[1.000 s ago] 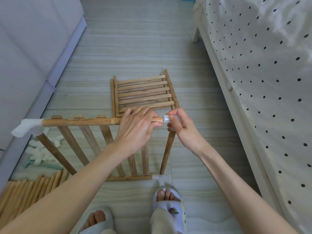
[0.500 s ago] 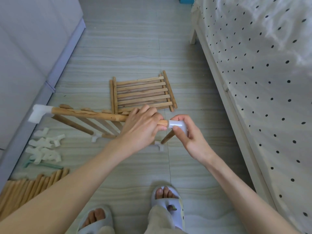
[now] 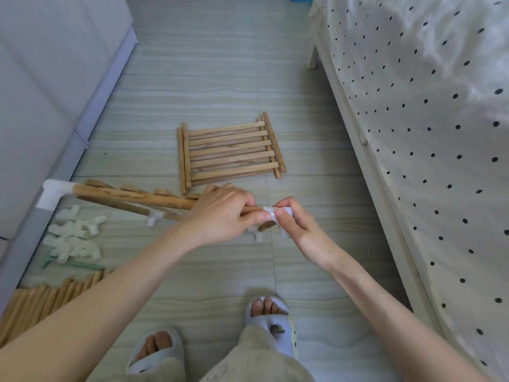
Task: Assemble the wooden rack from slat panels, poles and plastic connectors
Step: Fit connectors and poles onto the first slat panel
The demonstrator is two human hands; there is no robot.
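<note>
I've tipped the frame [image 3: 132,198] nearly flat, just in front of the spare panel [image 3: 231,151]. L hand [image 3: 223,213] grips its pole end, R hand [image 3: 292,221] pinches the white connector [image 3: 275,213] there; I reckon it's still seating.

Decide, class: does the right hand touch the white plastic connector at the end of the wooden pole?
Touching. The head view shows the right hand pinching the white plastic connector between thumb and fingers, at the wooden pole end that the left hand holds.
</note>
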